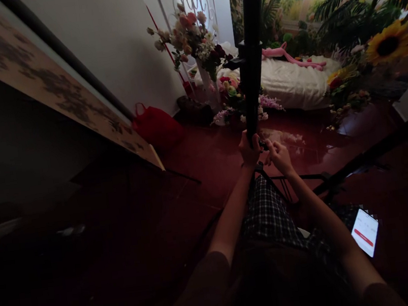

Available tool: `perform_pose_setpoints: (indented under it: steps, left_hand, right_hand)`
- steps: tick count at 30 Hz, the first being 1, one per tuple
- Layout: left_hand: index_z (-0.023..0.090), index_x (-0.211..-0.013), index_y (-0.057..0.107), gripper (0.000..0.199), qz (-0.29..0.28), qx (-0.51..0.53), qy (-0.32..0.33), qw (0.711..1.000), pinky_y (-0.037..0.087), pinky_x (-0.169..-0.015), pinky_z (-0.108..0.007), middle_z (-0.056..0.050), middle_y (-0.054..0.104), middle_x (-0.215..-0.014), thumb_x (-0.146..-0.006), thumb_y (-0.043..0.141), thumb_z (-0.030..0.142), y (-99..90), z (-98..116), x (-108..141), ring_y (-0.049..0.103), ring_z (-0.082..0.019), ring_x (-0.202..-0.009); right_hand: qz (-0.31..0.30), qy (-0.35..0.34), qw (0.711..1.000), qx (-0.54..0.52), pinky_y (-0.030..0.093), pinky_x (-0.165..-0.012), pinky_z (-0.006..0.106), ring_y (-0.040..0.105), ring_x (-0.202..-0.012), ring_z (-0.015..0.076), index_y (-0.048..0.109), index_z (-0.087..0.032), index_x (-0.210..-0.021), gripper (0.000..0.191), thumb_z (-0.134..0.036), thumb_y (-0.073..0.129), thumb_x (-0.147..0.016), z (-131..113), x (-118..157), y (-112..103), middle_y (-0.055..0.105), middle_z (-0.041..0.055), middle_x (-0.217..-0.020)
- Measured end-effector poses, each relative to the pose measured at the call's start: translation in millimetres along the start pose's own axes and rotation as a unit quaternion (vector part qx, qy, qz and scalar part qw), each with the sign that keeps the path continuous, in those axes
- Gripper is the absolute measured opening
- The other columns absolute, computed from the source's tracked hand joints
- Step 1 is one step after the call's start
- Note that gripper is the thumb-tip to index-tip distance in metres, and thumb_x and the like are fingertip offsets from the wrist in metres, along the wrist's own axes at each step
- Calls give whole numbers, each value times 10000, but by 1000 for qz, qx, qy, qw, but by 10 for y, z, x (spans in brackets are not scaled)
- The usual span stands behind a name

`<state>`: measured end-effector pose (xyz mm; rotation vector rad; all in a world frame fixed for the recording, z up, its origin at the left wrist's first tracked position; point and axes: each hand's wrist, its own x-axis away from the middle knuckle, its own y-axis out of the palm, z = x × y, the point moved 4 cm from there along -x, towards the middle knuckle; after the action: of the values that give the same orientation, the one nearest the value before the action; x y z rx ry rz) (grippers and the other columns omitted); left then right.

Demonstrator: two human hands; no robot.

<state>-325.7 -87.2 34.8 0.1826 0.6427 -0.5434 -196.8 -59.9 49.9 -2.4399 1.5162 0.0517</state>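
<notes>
A black light stand [252,67] rises upright in front of me, its legs spreading near my knees. My left hand [249,148] is wrapped round its lower pole. Close beside it, my right hand [278,156] is closed, with the fingers pinching a small dark knob [263,144] on the side of the stand. Dim light hides the knob's exact shape. A collar with a lever [235,63] sits higher up on the pole.
A lit phone [365,232] lies at my right. Another black pole [381,143] slants across the right side. A patterned panel [57,81] leans at left, near a red bag [156,126]. Beyond stand flowers [193,35] and a white-covered bed [292,82].
</notes>
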Motion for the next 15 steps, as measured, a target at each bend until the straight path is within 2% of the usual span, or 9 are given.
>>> perform_pose_setpoints:
  steps: [4,6,9,11,12,15]
  left_hand:
    - [193,-938,560,413,-10,4,-5,1000,466,-628,-227,-24,643,-753,-933,427,584,2,13,-5,619,-116,-653]
    - [192,-946,556,395,-14,7,-10,1000,467,-622,-225,-22,642,-754,-939,429,566,2,24,-3,617,-113,-644]
    - [196,-945,557,385,-12,9,-12,1000,470,-629,-226,-16,638,-749,-941,431,560,6,22,9,618,-113,-654]
    - [197,-950,563,390,-12,6,-10,1000,469,-633,-227,-14,631,-743,-942,426,563,15,0,19,614,-113,-659]
    - [196,-958,566,391,-12,4,-10,1000,469,-634,-227,-14,629,-742,-944,423,560,20,-16,23,610,-111,-656]
    - [187,-995,574,377,-16,-3,-21,1000,476,-656,-225,-21,630,-758,-957,421,530,35,-73,25,604,-101,-657]
  right_hand:
    - [23,45,998,-24,326,-367,218,498,-332,114,432,-234,-579,575,-754,479,-820,-18,-57,54,448,-51,-350]
    - [27,46,998,-32,355,-383,212,520,-354,114,474,-222,-579,564,-737,528,-801,-28,-52,32,464,-47,-361]
    - [-10,75,995,-67,460,-465,210,583,-419,119,630,-179,-690,517,-693,640,-736,26,24,-94,545,-32,-418]
    - [-13,107,988,-106,517,-533,221,624,-471,124,699,-149,-804,505,-645,688,-710,121,120,-284,595,-21,-469]
    - [8,117,985,-127,534,-559,225,640,-494,126,713,-140,-841,490,-612,702,-710,182,177,-422,607,-19,-487]
    - [141,116,963,-200,538,-561,213,635,-486,115,711,-143,-825,379,-501,716,-700,406,382,-960,577,-44,-466]
